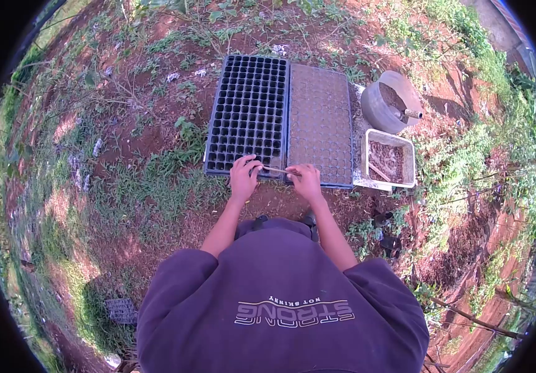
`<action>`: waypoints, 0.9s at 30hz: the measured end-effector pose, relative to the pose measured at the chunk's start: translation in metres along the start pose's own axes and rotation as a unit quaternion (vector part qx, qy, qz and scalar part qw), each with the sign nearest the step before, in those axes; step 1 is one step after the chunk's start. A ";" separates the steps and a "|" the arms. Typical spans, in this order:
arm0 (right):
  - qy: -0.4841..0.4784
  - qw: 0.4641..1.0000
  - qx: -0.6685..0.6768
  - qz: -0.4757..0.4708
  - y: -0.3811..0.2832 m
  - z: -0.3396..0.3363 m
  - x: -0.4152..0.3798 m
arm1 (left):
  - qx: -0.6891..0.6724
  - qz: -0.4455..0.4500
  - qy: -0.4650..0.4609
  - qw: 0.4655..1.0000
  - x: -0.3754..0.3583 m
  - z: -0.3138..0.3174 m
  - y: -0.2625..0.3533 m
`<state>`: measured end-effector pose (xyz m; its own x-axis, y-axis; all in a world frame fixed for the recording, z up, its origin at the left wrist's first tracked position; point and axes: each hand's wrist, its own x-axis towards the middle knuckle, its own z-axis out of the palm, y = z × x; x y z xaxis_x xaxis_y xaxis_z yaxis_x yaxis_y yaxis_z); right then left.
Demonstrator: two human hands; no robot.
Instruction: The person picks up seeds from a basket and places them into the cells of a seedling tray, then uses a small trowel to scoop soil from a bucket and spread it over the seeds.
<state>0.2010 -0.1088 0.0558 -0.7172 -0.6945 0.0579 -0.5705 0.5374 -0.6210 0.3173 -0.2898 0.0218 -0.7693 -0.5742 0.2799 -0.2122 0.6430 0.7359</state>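
Note:
A thin brown stick [275,169] spans the gap between my two hands, over the front edge of the trays. Its left end is pinched by my left hand [245,177], which is at the front of the black seedling tray [247,112] with its many dark cells. The stick's other end is in the closed fingers of my right hand [306,180], at the front left corner of the soil-filled tray [321,124]. Brown soil fills that tray's cells up to the rims. The two trays lie side by side on the ground.
A round tub [377,105] at the right holds dark soil and a handled tool. In front of it, a rectangular container [412,165] has reddish-brown material and a stick inside. A small grey tray [121,311] lies at the lower left among grass and weeds.

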 end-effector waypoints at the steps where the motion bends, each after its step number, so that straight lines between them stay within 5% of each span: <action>1: -0.002 0.999 0.039 0.006 -0.002 -0.005 0.002 | -0.001 -0.005 0.007 1.000 0.000 0.001 -0.001; 7: -0.006 0.931 0.358 0.073 -0.008 -0.006 0.012 | -0.011 0.012 0.019 1.000 0.001 0.008 0.002; 13: -0.016 0.903 0.423 0.072 -0.007 0.014 0.013 | -0.025 0.031 -0.012 0.999 0.005 0.023 0.005; 17: -0.018 0.912 0.401 0.085 -0.002 0.023 0.010 | 0.060 0.021 -0.090 0.994 0.003 0.027 0.002; 19: 0.065 0.962 0.264 0.003 0.010 0.036 0.011 | 0.095 0.006 -0.113 0.989 0.001 0.026 0.000; 22: 0.122 0.965 0.230 0.046 0.006 0.041 0.011 | 0.130 -0.020 -0.177 0.975 -0.006 0.022 -0.004; 27: 0.121 0.983 0.140 0.016 0.007 0.041 0.009 | 0.248 0.007 -0.248 0.936 -0.012 0.022 -0.006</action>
<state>0.2066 -0.1310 0.0196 -0.8265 -0.5273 0.1973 -0.4375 0.3810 -0.8145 0.3148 -0.2755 0.0004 -0.9329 -0.3380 -0.1242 -0.3601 0.8753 0.3229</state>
